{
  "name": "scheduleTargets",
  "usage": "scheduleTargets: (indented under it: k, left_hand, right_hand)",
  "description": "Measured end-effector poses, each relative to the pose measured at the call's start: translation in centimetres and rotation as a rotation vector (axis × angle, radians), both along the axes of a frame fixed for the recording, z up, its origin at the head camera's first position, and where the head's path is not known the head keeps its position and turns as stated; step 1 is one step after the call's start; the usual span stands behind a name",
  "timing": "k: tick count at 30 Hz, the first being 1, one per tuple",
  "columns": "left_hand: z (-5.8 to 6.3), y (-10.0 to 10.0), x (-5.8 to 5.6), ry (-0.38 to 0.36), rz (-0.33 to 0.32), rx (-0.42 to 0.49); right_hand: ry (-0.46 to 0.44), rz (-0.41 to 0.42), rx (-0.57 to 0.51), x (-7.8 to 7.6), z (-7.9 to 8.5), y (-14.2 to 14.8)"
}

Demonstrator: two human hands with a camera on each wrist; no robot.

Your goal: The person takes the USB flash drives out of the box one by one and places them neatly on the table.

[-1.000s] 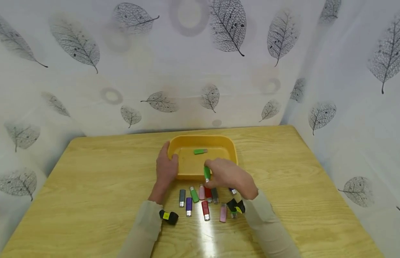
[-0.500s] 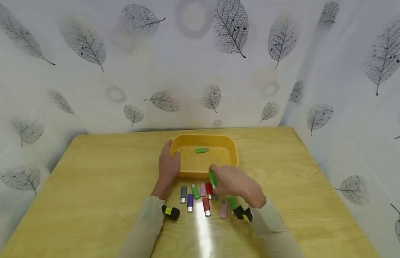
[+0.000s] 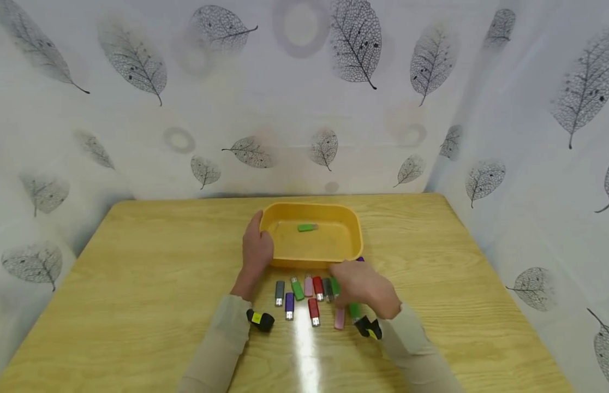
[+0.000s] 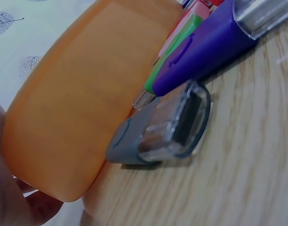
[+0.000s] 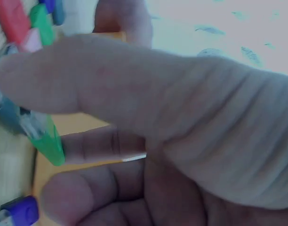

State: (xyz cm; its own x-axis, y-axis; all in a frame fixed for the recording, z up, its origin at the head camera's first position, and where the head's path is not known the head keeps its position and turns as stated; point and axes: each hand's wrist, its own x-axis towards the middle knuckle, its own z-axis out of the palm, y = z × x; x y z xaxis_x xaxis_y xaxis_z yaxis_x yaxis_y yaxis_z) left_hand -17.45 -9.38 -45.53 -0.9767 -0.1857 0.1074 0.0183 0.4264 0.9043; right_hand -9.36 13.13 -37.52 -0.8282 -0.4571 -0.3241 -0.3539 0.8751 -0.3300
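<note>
My left hand (image 3: 257, 248) grips the left end of a yellow plastic tray (image 3: 285, 248). In the left wrist view, its fingers curl around the corner of the tray's wall (image 4: 64, 108). One green USB stick (image 3: 306, 227) lies inside the tray. Just in front of the tray, my right hand (image 3: 365, 288) pinches another green USB stick (image 5: 51, 145) between thumb and finger, low over the table. In the head view that stick is mostly hidden by the hand. Close to its left lie a dark grey USB stick (image 3: 327, 290) and a red one (image 3: 317, 288).
More USB sticks lie before the tray: grey (image 3: 279, 293), purple (image 3: 289, 306), green (image 3: 297, 289), pink (image 3: 308, 286), red (image 3: 314, 312), pink (image 3: 339, 319) and green (image 3: 354, 311). A purple one (image 5: 22, 210) sits beyond my right hand. A leaf-patterned cloth (image 3: 294, 109) hangs behind the wooden table (image 3: 177, 262).
My right hand has moved from the tray's front rim down towards me and to the right, carrying the green USB stick to the table beside the grey one. My left hand keeps holding the tray.
</note>
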Motion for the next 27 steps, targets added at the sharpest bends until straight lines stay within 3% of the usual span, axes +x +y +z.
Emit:
scheduleTargets:
  k: [3, 9, 15, 27]
  left_hand:
    - [-0.1, 0.2, 0.0, 0.006, 0.003, -0.001]
    - [-0.2, 0.3, 0.2, -0.012, 0.012, -0.002]
    - [0.1, -0.1, -0.3, 0.025, 0.016, -0.010]
    - [0.1, 0.2, -0.2, -0.008, 0.009, 0.014]
  right_hand:
    - [0.005, -0.032, -0.008, -0.2, -0.9, 0.1]
    - [-0.032, -0.071, 0.079, -0.7, -2.2, 0.1]
    - [0.008, -0.036, 0.094, -1.1, -1.7, -0.2]
    - [0.072, -0.029, 0.129, -0.4, -1.1, 0.5]
